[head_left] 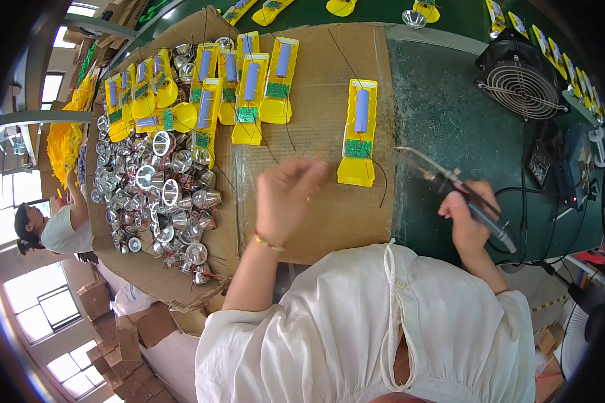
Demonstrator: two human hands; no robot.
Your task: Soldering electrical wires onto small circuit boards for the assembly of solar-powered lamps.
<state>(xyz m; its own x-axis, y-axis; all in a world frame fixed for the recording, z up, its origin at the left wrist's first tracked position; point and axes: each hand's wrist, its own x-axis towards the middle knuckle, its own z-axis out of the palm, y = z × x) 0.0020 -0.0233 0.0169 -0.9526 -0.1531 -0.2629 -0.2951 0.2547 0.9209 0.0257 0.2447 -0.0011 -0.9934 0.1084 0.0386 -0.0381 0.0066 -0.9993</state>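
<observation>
My right hand is closed round a soldering iron, its thin metal tip pointing up and left over the dark green mat. Left of the tip, a yellow plastic housing lies on cardboard. In it sit a purple cylindrical battery and a green circuit board; dark wires stick out at its top and right side. My left hand hovers just left of this housing, apart from it. Its fingers are curled together; whether something thin is between them is hidden.
Silver reflector cups are heaped in a cardboard tray at the left. Several similar yellow housings lie at the tray's far edge. A fan with a round wire guard stands at the far right, near cables and a blue box. Another person works at far left.
</observation>
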